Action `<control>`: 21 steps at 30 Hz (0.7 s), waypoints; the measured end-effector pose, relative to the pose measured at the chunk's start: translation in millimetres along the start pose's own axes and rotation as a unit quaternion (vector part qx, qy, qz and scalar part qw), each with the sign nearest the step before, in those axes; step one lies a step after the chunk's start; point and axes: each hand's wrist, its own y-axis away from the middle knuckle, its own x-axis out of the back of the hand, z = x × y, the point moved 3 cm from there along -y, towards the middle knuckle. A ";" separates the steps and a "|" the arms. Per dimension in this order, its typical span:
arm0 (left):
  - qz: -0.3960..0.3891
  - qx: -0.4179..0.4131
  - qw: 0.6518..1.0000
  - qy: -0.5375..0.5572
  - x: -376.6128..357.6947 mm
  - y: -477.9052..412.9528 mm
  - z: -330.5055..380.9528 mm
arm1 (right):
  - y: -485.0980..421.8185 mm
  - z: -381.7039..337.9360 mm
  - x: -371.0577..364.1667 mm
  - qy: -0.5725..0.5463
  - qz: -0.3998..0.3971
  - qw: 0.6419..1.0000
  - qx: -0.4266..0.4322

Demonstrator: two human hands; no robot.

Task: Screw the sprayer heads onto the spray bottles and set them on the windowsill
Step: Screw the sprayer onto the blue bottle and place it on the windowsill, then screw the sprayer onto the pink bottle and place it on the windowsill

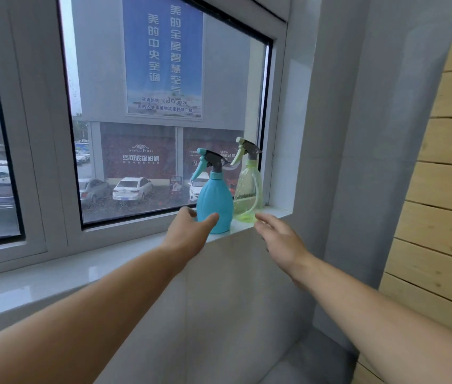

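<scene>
Hands, left (191,234) and right (280,239), released beside blue bottle (215,200) and green bottle (248,195) near windowsill (80,273) edge

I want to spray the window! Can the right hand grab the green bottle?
Probably yes. The right hand is open just in front of the green bottle on the windowsill, with nothing between them.

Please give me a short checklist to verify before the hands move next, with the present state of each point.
1. Blue bottle stands upright on the windowsill: ok.
2. Green bottle stands upright on the sill: ok.
3. Sprayer heads sit on both bottles: ok.
4. Heads screwed fully tight: cannot tell.
5. Left hand open, at the blue bottle's base; touching or not: cannot tell.
6. Right hand open, holding nothing: ok.
</scene>
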 end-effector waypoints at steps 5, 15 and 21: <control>-0.024 -0.012 1.000 0.012 -24.2 41.4 6.2 | 43.1 23.2 29.3 -0.014 0.007 1.000 -0.026; -0.229 0.084 0.969 -0.045 -154.9 124.4 -79.3 | 155.8 161.0 86.8 0.031 0.041 0.985 -0.167; -0.336 0.167 0.920 -0.115 -240.6 176.4 -184.1 | 213.0 286.1 88.0 0.055 0.024 0.950 -0.306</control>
